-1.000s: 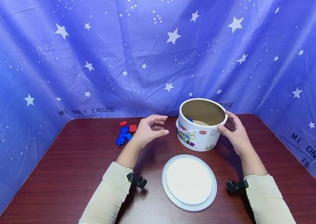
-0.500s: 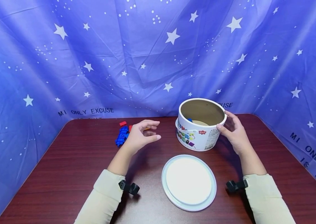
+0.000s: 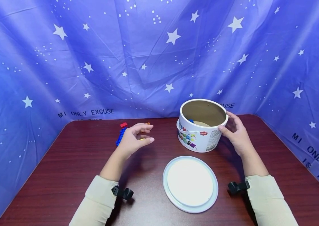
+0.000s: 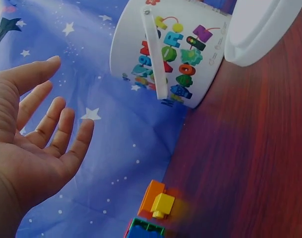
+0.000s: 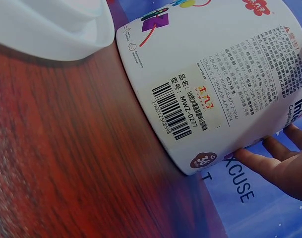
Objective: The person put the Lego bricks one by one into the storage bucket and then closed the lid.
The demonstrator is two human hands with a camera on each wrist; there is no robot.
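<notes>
We note the bench (image 3: pixel 63 175): wood-grained, smooth, glossy under light. Tub (image 3: pixel 202 142): smooth printed wall, card or plastic, we cannot tell. Label (image 5: pixel 185 106): paper-like. Lid (image 3: pixel 190 183): smooth plastic. Block (image 4: pixel 164 205): hard plastic. Backdrop (image 3: pixel 148 47): creased cloth, faint sheen. Sleeves (image 3: pixel 98 197): matt cloth.

The left hand (image 3: pixel 132 141) hovers relaxed; the right hand (image 3: pixel 238 138) extends forward.

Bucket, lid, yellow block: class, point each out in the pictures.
Bucket (image 3: pixel 200 138), head view: front of its outer wall.
Lid (image 3: pixel 190 184), head view: middle of its white face.
Yellow block (image 4: pixel 163 204), left wrist view: its visible side.
</notes>
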